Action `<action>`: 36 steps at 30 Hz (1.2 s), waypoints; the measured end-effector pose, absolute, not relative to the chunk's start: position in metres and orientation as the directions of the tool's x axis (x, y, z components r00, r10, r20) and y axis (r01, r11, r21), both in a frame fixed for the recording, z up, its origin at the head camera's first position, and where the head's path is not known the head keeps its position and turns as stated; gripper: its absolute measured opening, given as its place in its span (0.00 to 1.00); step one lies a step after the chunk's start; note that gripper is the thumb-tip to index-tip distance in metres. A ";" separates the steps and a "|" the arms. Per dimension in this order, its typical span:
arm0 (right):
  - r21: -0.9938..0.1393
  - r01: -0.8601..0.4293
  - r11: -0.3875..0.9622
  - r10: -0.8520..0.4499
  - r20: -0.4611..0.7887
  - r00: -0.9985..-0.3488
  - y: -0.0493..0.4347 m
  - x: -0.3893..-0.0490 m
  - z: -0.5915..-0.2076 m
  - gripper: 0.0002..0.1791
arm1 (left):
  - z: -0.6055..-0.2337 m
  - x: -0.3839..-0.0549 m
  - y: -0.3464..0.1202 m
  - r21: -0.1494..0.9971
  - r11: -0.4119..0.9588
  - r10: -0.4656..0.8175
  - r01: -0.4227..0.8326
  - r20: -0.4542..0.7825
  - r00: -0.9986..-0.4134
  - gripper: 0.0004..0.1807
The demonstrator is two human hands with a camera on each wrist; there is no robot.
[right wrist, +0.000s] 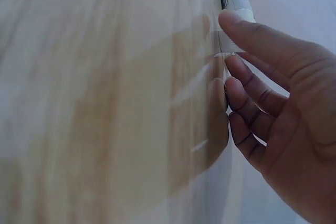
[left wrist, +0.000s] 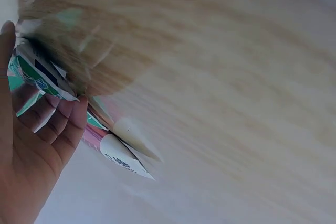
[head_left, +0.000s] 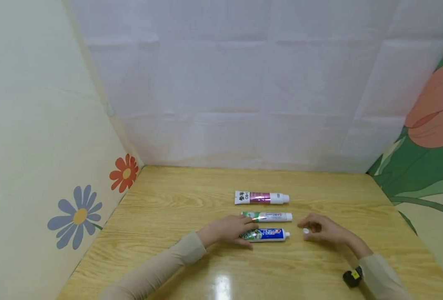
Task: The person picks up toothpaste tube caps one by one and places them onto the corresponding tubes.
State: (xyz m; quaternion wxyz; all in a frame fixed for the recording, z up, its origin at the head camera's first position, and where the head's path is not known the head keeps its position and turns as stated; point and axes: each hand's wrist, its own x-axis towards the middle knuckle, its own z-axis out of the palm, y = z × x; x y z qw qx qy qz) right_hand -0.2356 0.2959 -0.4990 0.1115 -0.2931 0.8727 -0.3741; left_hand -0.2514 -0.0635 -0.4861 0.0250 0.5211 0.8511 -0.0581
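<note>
A blue-and-green toothpaste tube (head_left: 270, 234) lies nearest the person, its narrow white nozzle bare at the right end. My left hand (head_left: 230, 229) holds its left end, fingers across the top and thumb along the near side; the left wrist view shows the tube's crimped end (left wrist: 44, 74) between thumb and fingers. To the right of the nozzle, apart from it, my right hand (head_left: 324, 230) pinches a small white cap (head_left: 306, 231) between thumb and fingers. Just beyond lies a green-and-white toothpaste tube (head_left: 274, 217) with its white cap on.
Farther back lies a purple-and-white tube (head_left: 260, 198) with a white cap and black lettering. All three tubes lie roughly parallel on the wood-grain table (head_left: 183, 187). A white sheet (head_left: 221, 83) hangs behind, and a black wrist device (head_left: 352, 277) sits by the right sleeve.
</note>
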 end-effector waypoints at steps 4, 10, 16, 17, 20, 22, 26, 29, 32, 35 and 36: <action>-0.725 -0.413 0.551 -0.590 0.012 -0.807 0.297 -0.236 -0.499 0.13 | -0.485 -0.250 -0.063 -0.060 0.457 0.881 0.888 -0.112 -0.461 0.41; -0.723 -0.387 0.572 -0.571 -0.013 -0.821 0.298 -0.236 -0.498 0.11 | -0.486 -0.251 -0.059 -0.075 0.454 0.878 0.888 -0.130 -0.460 0.36; -0.709 -0.369 0.601 -0.551 -0.033 -0.834 0.295 -0.235 -0.496 0.12 | -0.489 -0.252 -0.055 -0.042 0.454 0.882 0.890 -0.124 -0.456 0.31; -0.708 -0.367 0.603 -0.549 -0.034 -0.835 0.295 -0.235 -0.496 0.12 | -0.489 -0.252 -0.054 -0.036 0.454 0.882 0.890 -0.123 -0.455 0.30; -0.712 -0.361 0.602 -0.544 -0.034 -0.839 0.294 -0.235 -0.495 0.11 | -0.490 -0.253 -0.053 -0.008 0.459 0.882 0.888 -0.114 -0.457 0.28; -0.715 -0.369 0.594 -0.545 -0.021 -0.838 0.293 -0.236 -0.495 0.11 | -0.490 -0.254 -0.053 0.014 0.463 0.882 0.886 -0.107 -0.459 0.27; -0.702 -0.387 0.598 -0.543 0.001 -0.840 0.292 -0.237 -0.493 0.12 | -0.492 -0.256 -0.054 0.058 0.472 0.879 0.880 -0.102 -0.465 0.26; -0.682 -0.388 0.620 -0.532 -0.002 -0.847 0.290 -0.239 -0.489 0.13 | -0.492 -0.257 -0.055 0.082 0.476 0.878 0.876 -0.109 -0.467 0.27; -0.676 -0.384 0.629 -0.530 -0.012 -0.848 0.288 -0.239 -0.485 0.13 | -0.491 -0.258 -0.056 0.085 0.470 0.881 0.879 -0.113 -0.460 0.28; -0.672 -0.387 0.631 -0.534 -0.014 -0.845 0.286 -0.238 -0.482 0.13 | -0.490 -0.257 -0.058 0.086 0.463 0.884 0.882 -0.115 -0.453 0.29; -0.671 -0.387 0.632 -0.534 -0.016 -0.845 0.285 -0.238 -0.481 0.13 | -0.489 -0.257 -0.058 0.088 0.463 0.884 0.882 -0.113 -0.453 0.30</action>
